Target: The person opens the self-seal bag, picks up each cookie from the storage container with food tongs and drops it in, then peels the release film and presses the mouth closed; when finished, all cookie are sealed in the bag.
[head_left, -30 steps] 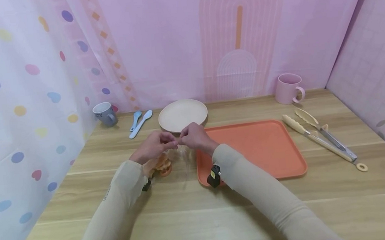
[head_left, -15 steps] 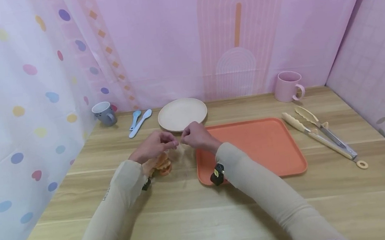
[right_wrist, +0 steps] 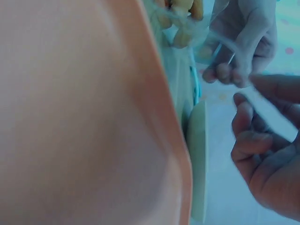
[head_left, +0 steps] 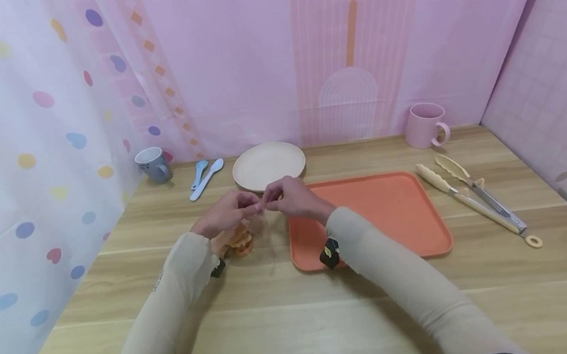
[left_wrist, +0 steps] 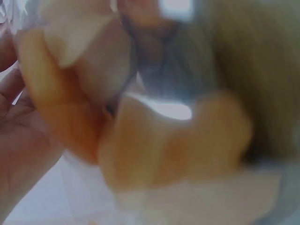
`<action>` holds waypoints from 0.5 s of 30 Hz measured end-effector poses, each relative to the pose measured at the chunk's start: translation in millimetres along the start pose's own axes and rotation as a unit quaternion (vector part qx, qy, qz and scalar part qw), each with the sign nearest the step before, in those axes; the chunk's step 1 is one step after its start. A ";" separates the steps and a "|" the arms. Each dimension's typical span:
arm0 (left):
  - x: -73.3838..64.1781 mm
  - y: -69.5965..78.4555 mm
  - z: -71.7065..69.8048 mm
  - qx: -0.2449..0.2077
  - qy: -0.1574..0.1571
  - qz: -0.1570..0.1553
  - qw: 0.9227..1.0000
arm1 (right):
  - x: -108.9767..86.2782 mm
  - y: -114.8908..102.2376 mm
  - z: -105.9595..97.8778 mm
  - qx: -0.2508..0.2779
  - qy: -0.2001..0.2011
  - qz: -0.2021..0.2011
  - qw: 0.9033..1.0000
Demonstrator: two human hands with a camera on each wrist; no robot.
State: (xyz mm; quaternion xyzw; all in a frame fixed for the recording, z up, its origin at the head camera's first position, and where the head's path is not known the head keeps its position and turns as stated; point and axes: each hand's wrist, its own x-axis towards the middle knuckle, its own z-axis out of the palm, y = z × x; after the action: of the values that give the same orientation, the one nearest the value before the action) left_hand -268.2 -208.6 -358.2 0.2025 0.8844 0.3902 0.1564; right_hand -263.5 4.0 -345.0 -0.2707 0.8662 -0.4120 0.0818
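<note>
A clear plastic bag [right_wrist: 187, 51] hangs below both hands over the table, left of the tray. Orange-brown and cream, bread-like pieces [head_left: 240, 239] fill it; their exact kind is blurred in the left wrist view, where one curved orange-brown piece [left_wrist: 61, 103] shows. At the bag's top edge, my left hand [head_left: 227, 212] pinches the film between thumb and fingers. My right hand [head_left: 293, 199] meets it there, thumb and index finger together on the film, the other fingers loosely curled. In the right wrist view the fingertips of both hands nearly touch.
An orange tray [head_left: 375, 219] lies right of the bag, partly under my right forearm. Behind are a cream plate [head_left: 268, 166], two blue utensils [head_left: 205, 179] and a grey-blue cup [head_left: 154, 165]. Tongs [head_left: 475, 201] and a pink mug [head_left: 424, 125] stand to the right.
My fingertips were slightly apart half a second ago and now meet at the bag's edge. The right wrist has swung a little rightward. The left hand has barely moved.
</note>
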 end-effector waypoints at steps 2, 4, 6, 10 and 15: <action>0.5 -2.0 -0.6 -0.021 -0.011 0.002 1.000 | 0.6 1.1 0.6 0.001 -0.009 -0.010 1.000; 0.0 -2.9 -1.3 -0.042 -0.020 0.000 0.999 | 1.1 1.2 1.7 0.000 -0.017 -0.018 1.000; -0.4 -4.0 -2.2 -0.055 -0.026 0.002 0.998 | 2.4 1.2 3.5 -0.006 -0.019 -0.033 0.999; -0.2 -5.7 -4.2 -0.070 -0.038 0.018 0.997 | 5.2 -1.4 5.8 -0.042 -0.008 -0.078 0.996; 1.8 -7.2 -6.4 -0.107 -0.062 0.024 0.992 | 8.3 -4.9 5.6 -0.092 0.005 -0.128 0.988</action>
State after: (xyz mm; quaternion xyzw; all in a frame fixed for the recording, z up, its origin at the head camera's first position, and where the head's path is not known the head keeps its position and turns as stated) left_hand -274.2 -216.1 -359.7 0.2294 0.8210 0.4733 0.2221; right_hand -266.5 -6.7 -344.3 -0.3834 0.8590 -0.3393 -0.0010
